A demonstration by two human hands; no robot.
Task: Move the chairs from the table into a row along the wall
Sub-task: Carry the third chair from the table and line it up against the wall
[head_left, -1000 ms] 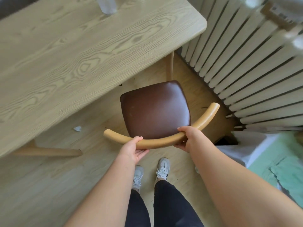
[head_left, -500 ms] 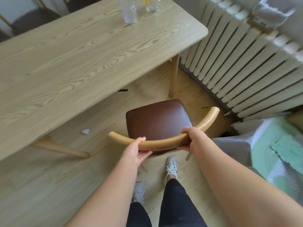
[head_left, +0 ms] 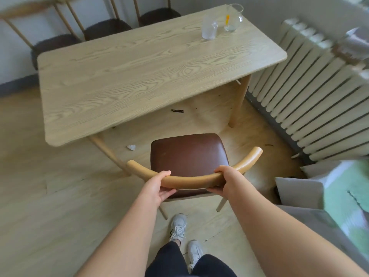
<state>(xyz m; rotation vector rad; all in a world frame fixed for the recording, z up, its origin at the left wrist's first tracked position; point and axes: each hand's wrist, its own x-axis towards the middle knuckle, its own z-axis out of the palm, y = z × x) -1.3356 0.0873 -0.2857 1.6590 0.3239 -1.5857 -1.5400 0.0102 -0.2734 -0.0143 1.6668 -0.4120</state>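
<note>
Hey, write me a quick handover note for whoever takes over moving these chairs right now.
Left hand and right hand both grip the curved back rail of the brown-seated chair.
That chair is clear of the table, on its near side.
Three other chairs line the far wall, behind the table.
Left to do: probably carry this one round to join that row.

No text, label, brand or number could be read. A small dark strip [head_left: 177, 111] on the floor [head_left: 50, 196] and a box [head_left: 357, 43] on the radiator [head_left: 311, 100] were too blurred.
</note>
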